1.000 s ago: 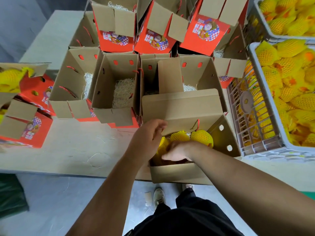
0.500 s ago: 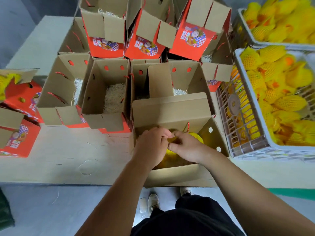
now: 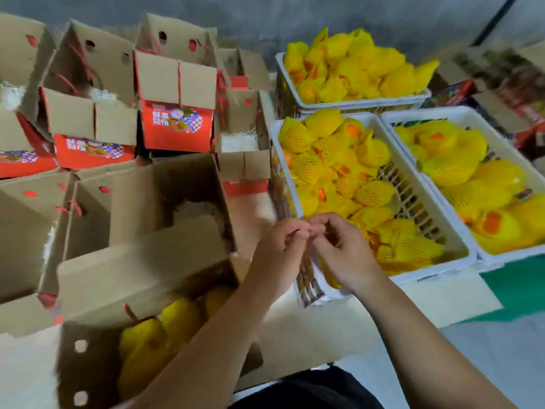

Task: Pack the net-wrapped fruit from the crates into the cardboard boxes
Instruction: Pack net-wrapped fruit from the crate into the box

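Both hands meet at the near left corner of the middle white crate (image 3: 436, 278), fingertips together. The left hand (image 3: 280, 249) and right hand (image 3: 343, 252) are loosely curled, but the frame is blurred and I cannot tell whether they pinch anything. Net-wrapped fruit (image 3: 339, 160) fills that crate and the two white crates beside and behind it. More wrapped fruit (image 3: 153, 340) sits in the open cardboard box (image 3: 85, 364) nearest the person, under the left forearm. Red-printed boxes (image 3: 177, 125) stand open behind.
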A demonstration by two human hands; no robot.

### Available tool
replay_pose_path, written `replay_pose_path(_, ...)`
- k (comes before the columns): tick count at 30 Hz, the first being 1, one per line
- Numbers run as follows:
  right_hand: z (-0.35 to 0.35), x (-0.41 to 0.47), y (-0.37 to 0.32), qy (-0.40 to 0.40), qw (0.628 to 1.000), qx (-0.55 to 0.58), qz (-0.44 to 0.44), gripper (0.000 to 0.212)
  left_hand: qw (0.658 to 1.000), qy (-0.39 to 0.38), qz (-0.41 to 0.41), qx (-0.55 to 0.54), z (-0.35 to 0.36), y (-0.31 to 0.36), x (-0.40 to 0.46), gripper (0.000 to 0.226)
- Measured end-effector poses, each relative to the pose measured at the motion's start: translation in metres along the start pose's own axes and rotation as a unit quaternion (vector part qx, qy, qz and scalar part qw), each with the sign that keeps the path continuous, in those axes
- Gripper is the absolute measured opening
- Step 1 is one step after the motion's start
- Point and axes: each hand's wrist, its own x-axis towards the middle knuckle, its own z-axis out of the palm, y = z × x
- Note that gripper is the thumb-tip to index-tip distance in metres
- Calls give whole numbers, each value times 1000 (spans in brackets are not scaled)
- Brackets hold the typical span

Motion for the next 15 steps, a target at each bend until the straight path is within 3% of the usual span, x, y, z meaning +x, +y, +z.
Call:
replay_pose_path(3,-68,32,50,16,985,-172,30,31,999,-14,-7,48,48,6,32,17)
replay_pose_path(6,-118,59,93,-142,890,-384,200,74,975,-20,80,205,83,14,58,18)
replay_pose_path(7,-127,65,102,-188,861,-406,240,85,965,-42,112,234,92,18,64,19)
replay_pose_path(9,-135,74,115,-221,841,-415,266,100,944,-79,144,287,106,17,70,20)
replay_pose_path(12,-129,86,121,-182,855,-398,278,103,946,-115,66,295,111,0,67,21)
replay_pose_path(15,-109,88,125,-191,824,-450,286,78,937,-146,35,315,109,-10,62,21)
